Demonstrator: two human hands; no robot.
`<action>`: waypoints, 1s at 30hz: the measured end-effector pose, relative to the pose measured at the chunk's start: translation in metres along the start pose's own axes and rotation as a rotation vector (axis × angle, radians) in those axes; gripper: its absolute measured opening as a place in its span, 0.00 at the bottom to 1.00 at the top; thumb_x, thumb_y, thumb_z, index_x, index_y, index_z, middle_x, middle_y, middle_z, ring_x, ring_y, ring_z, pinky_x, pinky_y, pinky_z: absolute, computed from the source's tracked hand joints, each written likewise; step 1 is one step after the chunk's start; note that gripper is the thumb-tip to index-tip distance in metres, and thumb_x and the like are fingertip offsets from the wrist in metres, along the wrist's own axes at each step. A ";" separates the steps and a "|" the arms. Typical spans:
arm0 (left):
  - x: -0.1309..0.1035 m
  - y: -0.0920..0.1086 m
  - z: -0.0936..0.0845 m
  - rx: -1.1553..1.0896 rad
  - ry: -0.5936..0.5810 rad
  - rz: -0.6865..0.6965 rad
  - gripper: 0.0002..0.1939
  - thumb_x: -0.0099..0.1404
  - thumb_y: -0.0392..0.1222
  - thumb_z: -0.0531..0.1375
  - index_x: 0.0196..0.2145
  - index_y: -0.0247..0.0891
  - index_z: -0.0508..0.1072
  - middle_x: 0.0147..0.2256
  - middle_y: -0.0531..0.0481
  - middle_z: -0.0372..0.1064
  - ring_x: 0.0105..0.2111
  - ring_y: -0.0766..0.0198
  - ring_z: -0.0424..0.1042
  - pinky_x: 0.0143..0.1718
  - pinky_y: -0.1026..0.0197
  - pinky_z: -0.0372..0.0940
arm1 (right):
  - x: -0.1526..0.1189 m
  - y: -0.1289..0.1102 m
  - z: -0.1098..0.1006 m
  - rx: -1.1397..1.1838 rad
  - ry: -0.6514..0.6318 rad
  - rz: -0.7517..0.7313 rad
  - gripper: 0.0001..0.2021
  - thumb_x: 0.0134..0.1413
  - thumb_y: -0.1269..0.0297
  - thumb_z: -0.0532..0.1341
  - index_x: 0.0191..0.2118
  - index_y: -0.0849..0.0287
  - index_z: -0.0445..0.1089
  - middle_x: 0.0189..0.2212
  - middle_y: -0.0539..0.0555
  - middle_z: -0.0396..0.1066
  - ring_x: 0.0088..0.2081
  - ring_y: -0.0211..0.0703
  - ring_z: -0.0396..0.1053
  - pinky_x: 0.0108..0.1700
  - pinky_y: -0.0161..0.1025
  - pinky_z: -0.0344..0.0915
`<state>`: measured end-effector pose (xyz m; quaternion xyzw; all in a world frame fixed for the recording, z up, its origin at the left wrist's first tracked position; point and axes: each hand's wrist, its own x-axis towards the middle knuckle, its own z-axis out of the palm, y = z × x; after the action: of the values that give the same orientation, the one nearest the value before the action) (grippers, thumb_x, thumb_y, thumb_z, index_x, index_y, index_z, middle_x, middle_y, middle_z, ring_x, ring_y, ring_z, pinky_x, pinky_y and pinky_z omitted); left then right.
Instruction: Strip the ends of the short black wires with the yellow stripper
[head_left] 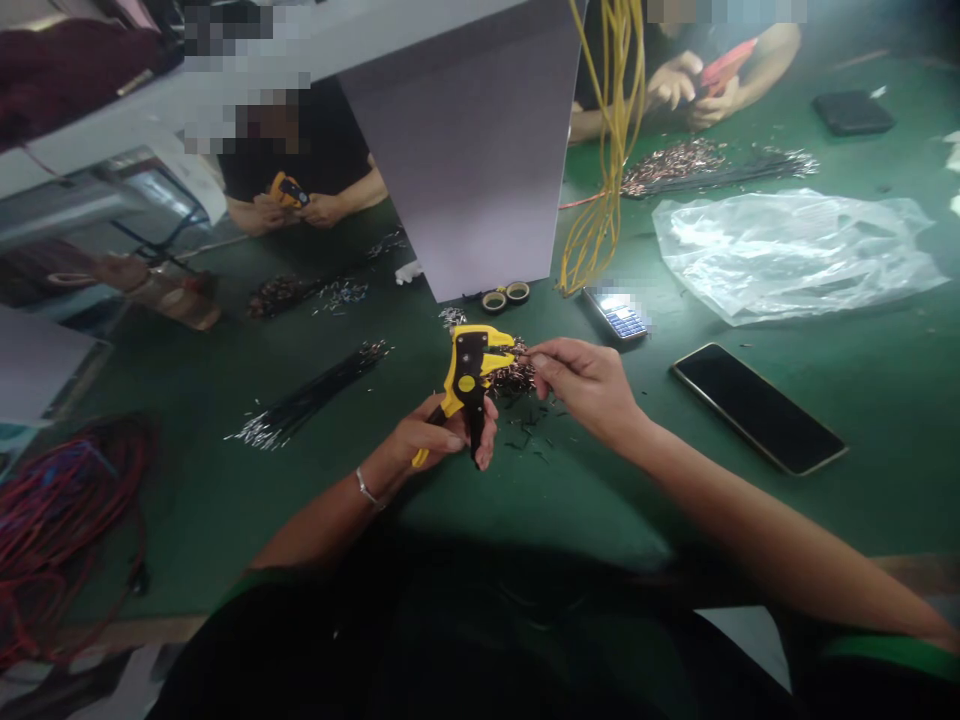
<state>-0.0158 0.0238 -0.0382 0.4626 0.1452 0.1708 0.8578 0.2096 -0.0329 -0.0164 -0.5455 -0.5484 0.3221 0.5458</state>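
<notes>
In my left hand are the handles of a yellow and black wire stripper, its jaws pointing to the right. My right hand pinches a thin piece, apparently a wire, close to those jaws; its far end cannot be made out. Behind the jaws lies a heap of short wires with copper-coloured ends. Small dark scraps are scattered on the green table just below the heap. Left of the tool rests a bundle of black wires with bared, silvery ends.
A dark smartphone, a keypad phone and a clear plastic bag lie to the right. Yellow cables hang beside a grey panel. Red cables are coiled at left. Two people handle tools across the table.
</notes>
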 end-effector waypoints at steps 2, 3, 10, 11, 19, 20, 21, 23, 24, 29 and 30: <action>-0.001 0.001 0.001 -0.020 -0.014 -0.021 0.25 0.46 0.37 0.66 0.45 0.30 0.74 0.31 0.42 0.73 0.27 0.56 0.72 0.32 0.51 0.69 | 0.000 -0.001 -0.001 0.042 -0.019 0.017 0.10 0.56 0.63 0.59 0.30 0.60 0.75 0.17 0.48 0.69 0.21 0.34 0.62 0.26 0.37 0.60; -0.001 0.001 0.001 -0.026 -0.015 -0.032 0.25 0.46 0.37 0.66 0.45 0.31 0.74 0.31 0.42 0.73 0.27 0.56 0.72 0.32 0.51 0.69 | 0.000 -0.002 -0.001 0.063 -0.023 0.026 0.09 0.55 0.63 0.60 0.29 0.60 0.75 0.17 0.48 0.69 0.21 0.34 0.60 0.25 0.36 0.58; -0.002 0.004 0.004 -0.057 -0.013 -0.078 0.25 0.44 0.38 0.67 0.43 0.30 0.75 0.29 0.42 0.73 0.26 0.56 0.72 0.29 0.51 0.69 | 0.001 0.000 0.000 0.351 -0.073 0.156 0.09 0.53 0.59 0.63 0.30 0.60 0.74 0.15 0.46 0.68 0.16 0.30 0.52 0.19 0.34 0.48; -0.002 0.003 0.004 -0.059 -0.018 -0.078 0.25 0.44 0.39 0.67 0.43 0.30 0.74 0.29 0.42 0.73 0.26 0.56 0.72 0.29 0.51 0.69 | 0.001 0.000 0.000 0.385 -0.091 0.174 0.09 0.53 0.59 0.64 0.30 0.61 0.74 0.15 0.46 0.68 0.15 0.29 0.51 0.19 0.34 0.47; -0.005 0.000 0.003 -0.036 -0.031 -0.082 0.24 0.46 0.39 0.68 0.43 0.31 0.75 0.30 0.41 0.74 0.26 0.56 0.73 0.30 0.50 0.70 | -0.001 0.002 0.004 0.423 -0.137 0.221 0.09 0.53 0.59 0.64 0.30 0.61 0.73 0.15 0.46 0.67 0.15 0.29 0.51 0.18 0.33 0.45; -0.005 -0.001 0.003 -0.027 -0.023 -0.079 0.24 0.47 0.40 0.68 0.43 0.31 0.75 0.30 0.41 0.74 0.26 0.56 0.73 0.30 0.51 0.70 | -0.001 0.002 0.004 0.423 -0.137 0.223 0.09 0.53 0.59 0.64 0.30 0.61 0.73 0.15 0.46 0.67 0.15 0.29 0.51 0.18 0.33 0.45; -0.006 -0.001 0.002 -0.020 -0.015 -0.076 0.23 0.47 0.40 0.69 0.43 0.31 0.75 0.29 0.41 0.74 0.26 0.56 0.73 0.30 0.51 0.70 | -0.001 0.001 0.004 0.424 -0.136 0.227 0.10 0.53 0.59 0.64 0.30 0.61 0.73 0.15 0.46 0.67 0.15 0.28 0.50 0.18 0.33 0.45; -0.006 -0.002 0.003 -0.012 -0.007 -0.065 0.22 0.48 0.39 0.69 0.42 0.31 0.75 0.29 0.42 0.74 0.25 0.57 0.72 0.29 0.52 0.70 | -0.001 0.001 0.004 0.428 -0.137 0.238 0.10 0.53 0.59 0.65 0.30 0.61 0.73 0.14 0.46 0.67 0.15 0.28 0.50 0.17 0.33 0.44; -0.006 -0.002 0.003 -0.011 -0.008 -0.059 0.21 0.49 0.39 0.69 0.42 0.31 0.75 0.29 0.42 0.74 0.25 0.58 0.72 0.29 0.52 0.70 | -0.001 0.001 0.004 0.430 -0.138 0.243 0.10 0.53 0.59 0.65 0.30 0.61 0.73 0.14 0.45 0.67 0.14 0.28 0.50 0.17 0.33 0.44; -0.006 -0.001 0.008 0.000 0.023 -0.046 0.18 0.51 0.38 0.69 0.39 0.30 0.75 0.27 0.45 0.73 0.23 0.61 0.71 0.26 0.55 0.70 | -0.001 0.000 0.005 0.438 -0.146 0.266 0.10 0.52 0.58 0.66 0.29 0.61 0.73 0.14 0.45 0.67 0.14 0.28 0.50 0.16 0.32 0.43; -0.006 -0.001 0.009 0.002 0.033 -0.042 0.17 0.51 0.38 0.70 0.39 0.30 0.75 0.26 0.46 0.72 0.22 0.62 0.71 0.25 0.56 0.70 | 0.000 0.000 0.004 0.442 -0.146 0.274 0.10 0.52 0.58 0.66 0.29 0.61 0.73 0.14 0.45 0.67 0.14 0.28 0.49 0.16 0.32 0.43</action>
<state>-0.0170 0.0141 -0.0335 0.4575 0.1692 0.1599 0.8582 0.2053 -0.0321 -0.0175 -0.4575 -0.4239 0.5433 0.5619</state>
